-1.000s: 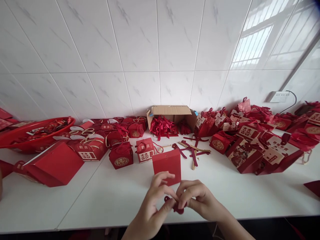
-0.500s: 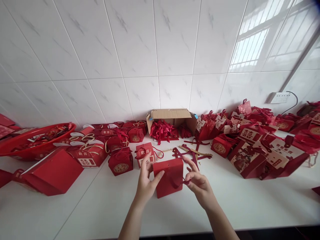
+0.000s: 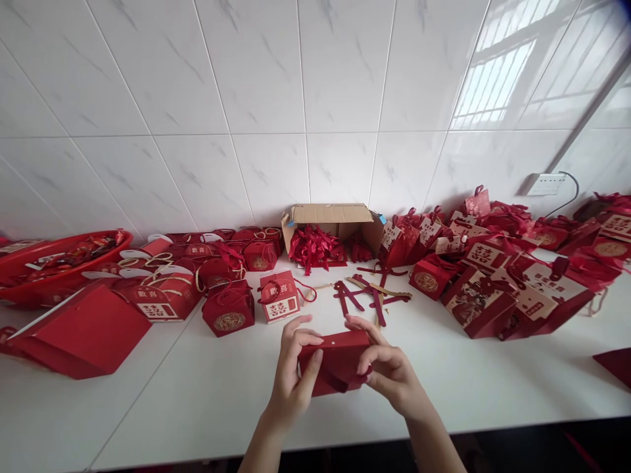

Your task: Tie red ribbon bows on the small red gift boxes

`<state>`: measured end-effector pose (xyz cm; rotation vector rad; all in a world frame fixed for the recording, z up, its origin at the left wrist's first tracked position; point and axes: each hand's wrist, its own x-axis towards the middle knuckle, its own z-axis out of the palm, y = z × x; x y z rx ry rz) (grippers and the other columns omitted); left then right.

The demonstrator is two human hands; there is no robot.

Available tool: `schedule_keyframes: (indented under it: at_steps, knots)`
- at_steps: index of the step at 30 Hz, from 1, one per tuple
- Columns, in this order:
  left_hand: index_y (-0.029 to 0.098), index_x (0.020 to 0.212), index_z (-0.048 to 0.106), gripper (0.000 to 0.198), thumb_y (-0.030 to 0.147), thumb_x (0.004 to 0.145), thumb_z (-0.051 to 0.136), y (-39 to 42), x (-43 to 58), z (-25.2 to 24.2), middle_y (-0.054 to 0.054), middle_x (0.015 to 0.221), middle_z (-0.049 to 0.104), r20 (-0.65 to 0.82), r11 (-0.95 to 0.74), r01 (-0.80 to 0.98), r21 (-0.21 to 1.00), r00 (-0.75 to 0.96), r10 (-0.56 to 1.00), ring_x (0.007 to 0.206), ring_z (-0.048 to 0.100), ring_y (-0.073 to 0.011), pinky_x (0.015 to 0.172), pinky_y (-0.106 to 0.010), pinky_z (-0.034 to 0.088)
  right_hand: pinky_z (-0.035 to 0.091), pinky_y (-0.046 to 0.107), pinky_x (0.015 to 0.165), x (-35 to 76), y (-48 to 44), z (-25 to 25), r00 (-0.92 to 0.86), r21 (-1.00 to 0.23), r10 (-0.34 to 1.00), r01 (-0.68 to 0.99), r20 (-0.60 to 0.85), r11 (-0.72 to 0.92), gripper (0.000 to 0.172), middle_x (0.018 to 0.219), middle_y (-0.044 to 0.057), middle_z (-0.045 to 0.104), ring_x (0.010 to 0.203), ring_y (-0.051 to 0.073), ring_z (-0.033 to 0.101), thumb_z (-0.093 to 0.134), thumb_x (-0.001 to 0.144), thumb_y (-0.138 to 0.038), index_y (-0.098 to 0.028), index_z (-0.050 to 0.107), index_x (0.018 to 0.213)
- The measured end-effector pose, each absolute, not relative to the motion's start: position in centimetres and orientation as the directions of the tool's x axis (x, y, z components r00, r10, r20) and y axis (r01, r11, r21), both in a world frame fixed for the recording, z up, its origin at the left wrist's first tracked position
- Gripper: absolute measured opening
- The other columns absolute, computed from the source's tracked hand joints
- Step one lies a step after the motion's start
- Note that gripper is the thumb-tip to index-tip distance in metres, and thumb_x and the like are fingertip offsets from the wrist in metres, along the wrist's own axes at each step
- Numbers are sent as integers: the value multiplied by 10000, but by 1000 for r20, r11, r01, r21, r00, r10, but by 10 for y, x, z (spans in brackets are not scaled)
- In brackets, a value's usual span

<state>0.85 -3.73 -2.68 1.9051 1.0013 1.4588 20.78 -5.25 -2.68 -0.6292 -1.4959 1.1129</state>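
A plain red gift box (image 3: pixel 336 351) stands between my hands near the front of the white table, a small hole in its top face. My left hand (image 3: pixel 296 374) grips its left side, thumb on the near face and fingers over the top edge. At the right side, my right hand (image 3: pixel 392 371) pinches the end of a dark red ribbon (image 3: pixel 338 384) that loops across the box's near face. Its other fingers reach behind the top right corner. Beyond the box lie several loose dark red and gold ribbon strips (image 3: pixel 374 295).
An open cardboard box (image 3: pixel 335 213) of red ribbons stands against the tiled wall. Finished-looking red gift boxes (image 3: pixel 229 309) crowd the left, beside a red basin (image 3: pixel 29 286) of wrapped items. More decorated boxes (image 3: pixel 480 302) fill the right. A power strip (image 3: pixel 543 184) is on the wall.
The box has tipped, showing less of its near face, and sits slightly lower in view. My right hand has moved in closer against its right side with the ribbon. The camera view has shifted slightly.
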Motion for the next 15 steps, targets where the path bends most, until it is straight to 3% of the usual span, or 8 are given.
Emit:
schedule_keyframes:
  at_steps: [2, 5, 11, 15]
  knots:
    - [231, 964, 552, 90, 203, 907, 488, -38, 12, -29, -73, 1155, 560, 552, -569, 164, 806, 137, 822, 1123, 525, -207, 950, -345, 419, 515, 372, 846, 198, -55, -27, -235, -905, 875, -161, 424, 395, 96, 1489, 61, 333, 1177, 276, 539, 638, 832, -312, -236, 681, 793]
    - [237, 972, 540, 78, 223, 912, 494, -39, 18, -34, -38, 986, 622, 513, -517, 99, 850, 65, 856, 961, 595, -164, 861, -288, 465, 495, 356, 865, 188, -57, -29, -154, -908, 895, -73, 419, 413, 90, 1507, 53, 286, 1094, 240, 582, 625, 840, -296, -234, 677, 801]
    - [218, 990, 522, 145, 292, 873, 565, -40, 29, -38, -34, 910, 637, 437, -429, 88, 899, -118, 892, 858, 622, -160, 777, -262, 497, 276, 437, 1099, 183, -54, -33, -42, -876, 881, 97, 471, 473, 105, 1503, 32, 274, 1303, 277, 388, 621, 840, -318, -242, 677, 792]
    - [200, 905, 541, 137, 328, 865, 570, -38, 30, -36, -23, 821, 642, 395, -389, 77, 918, -92, 914, 736, 624, -150, 669, -240, 508, 353, 440, 1049, 181, -57, -33, -42, -898, 900, 63, 434, 436, 110, 1498, 51, 275, 1281, 282, 420, 601, 854, -314, -241, 672, 811]
